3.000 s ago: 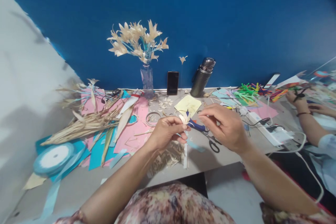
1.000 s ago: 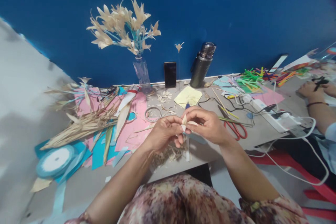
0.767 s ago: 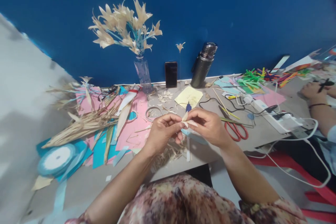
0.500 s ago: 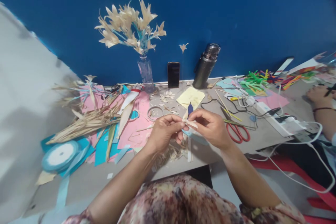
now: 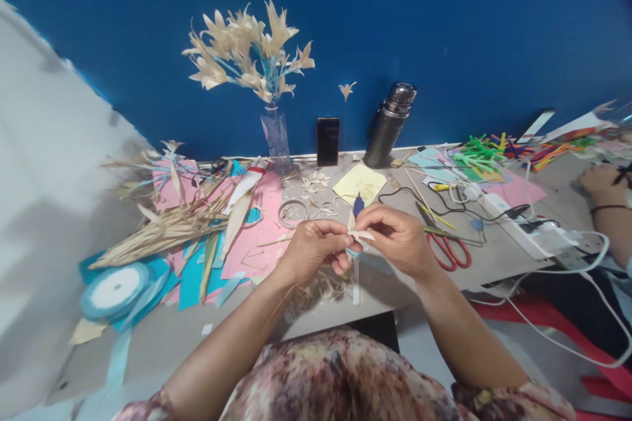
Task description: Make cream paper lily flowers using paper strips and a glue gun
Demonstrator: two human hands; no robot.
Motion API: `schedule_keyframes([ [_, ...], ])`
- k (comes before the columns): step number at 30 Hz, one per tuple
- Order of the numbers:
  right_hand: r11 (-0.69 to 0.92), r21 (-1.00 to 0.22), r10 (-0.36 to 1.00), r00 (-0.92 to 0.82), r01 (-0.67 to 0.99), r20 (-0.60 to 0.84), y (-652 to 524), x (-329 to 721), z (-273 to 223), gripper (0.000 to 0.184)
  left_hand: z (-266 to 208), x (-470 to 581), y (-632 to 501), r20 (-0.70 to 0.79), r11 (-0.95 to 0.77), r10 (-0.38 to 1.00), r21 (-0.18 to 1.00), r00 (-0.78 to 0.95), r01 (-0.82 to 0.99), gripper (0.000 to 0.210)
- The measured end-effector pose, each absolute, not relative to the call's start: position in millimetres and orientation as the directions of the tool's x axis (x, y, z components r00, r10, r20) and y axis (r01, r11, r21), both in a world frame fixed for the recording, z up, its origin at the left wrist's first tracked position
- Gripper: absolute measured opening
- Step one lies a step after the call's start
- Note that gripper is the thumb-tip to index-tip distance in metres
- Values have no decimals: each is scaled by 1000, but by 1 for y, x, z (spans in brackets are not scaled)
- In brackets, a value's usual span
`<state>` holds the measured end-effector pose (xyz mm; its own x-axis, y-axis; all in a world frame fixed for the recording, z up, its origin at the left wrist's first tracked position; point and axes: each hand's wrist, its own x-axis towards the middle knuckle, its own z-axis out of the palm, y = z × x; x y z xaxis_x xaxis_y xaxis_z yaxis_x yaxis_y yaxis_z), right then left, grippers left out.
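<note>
Both left hand and right hand have fingers pinched narrow on a pale petal pc., held btwn. them above the table. R contact is partly hidden; appears to be at the pc.'s edge. Risk: uneven pull may split the petals; if I slacken, the pc. may drop into the similar-coloured shavings below. Obstruction: dark-blue tool just beyond my fingers; a fwd. push could knock it. Surroundings: yellow paper behind tool; red scissors R of my hands; phone and flask nr. wall.
</note>
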<state>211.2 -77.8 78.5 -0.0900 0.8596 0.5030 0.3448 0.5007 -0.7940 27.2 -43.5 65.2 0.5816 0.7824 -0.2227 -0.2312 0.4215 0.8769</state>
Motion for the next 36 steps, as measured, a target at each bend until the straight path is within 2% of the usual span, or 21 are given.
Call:
schedule_keyframes([
  [5, 421, -844, 905, -92, 333, 415, -81, 213, 79, 6, 66, 28, -43, -222, 437, 772, 866, 596, -243, 40],
  [14, 241, -948, 964, 63, 210, 259, -85, 209, 59, 40, 66, 30, -46, -93, 229, 863, 948, 497, -221, 33],
  [19, 158, -983, 987, -9, 88, 158, -90, 205, 56, 19, 65, 31, -47, -56, 181, 871, 960, 488, -213, 32],
  [26, 95, -988, 995, 23, -121, 93, -91, 201, 38, 29, 56, 30, -43, -22, 141, 889, 964, 458, -227, 23],
  [36, 106, -982, 989, 120, -159, 88, -90, 189, 34, 26, 54, 30, -41, 8, 75, 933, 973, 359, -217, 21],
])
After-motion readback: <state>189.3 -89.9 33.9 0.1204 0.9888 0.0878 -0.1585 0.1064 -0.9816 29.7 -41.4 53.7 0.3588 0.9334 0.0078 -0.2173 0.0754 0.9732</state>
